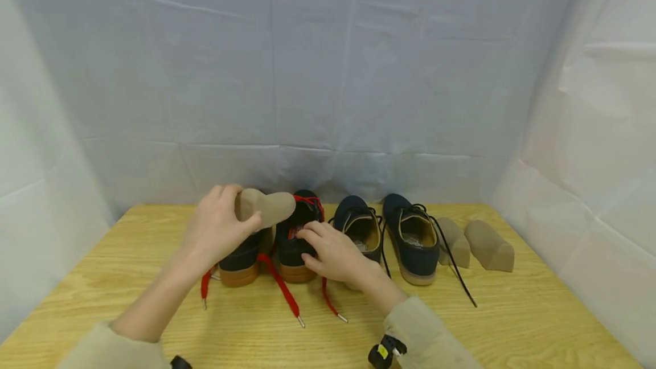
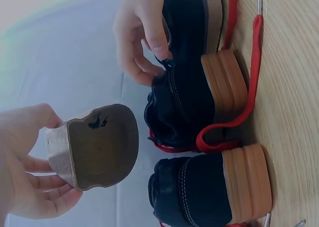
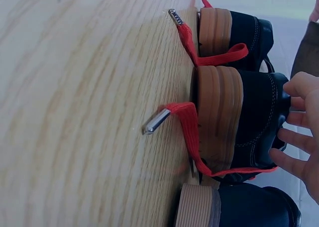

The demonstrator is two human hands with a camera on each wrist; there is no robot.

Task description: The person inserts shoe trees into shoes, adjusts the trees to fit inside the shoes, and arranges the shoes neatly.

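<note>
I'm getting soft, even, bright light, only faint shadows on the pale wooden table (image 1: 538, 300); head view sharp, both wrist views hazy, washed out toward the white backdrop cloth (image 2: 65, 53)

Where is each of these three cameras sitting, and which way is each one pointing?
Head: worn on the head, looking forward and down at the table; both hands and sleeves show.
Left wrist: low on that wrist, facing the left hand gripping a tan shoe insert, red-laced shoes' heels beyond.
Right wrist: near the tabletop, facing the red-laced shoe heel; right hand fingers touch it.
Shared: both wrist views show the red laces.
</note>
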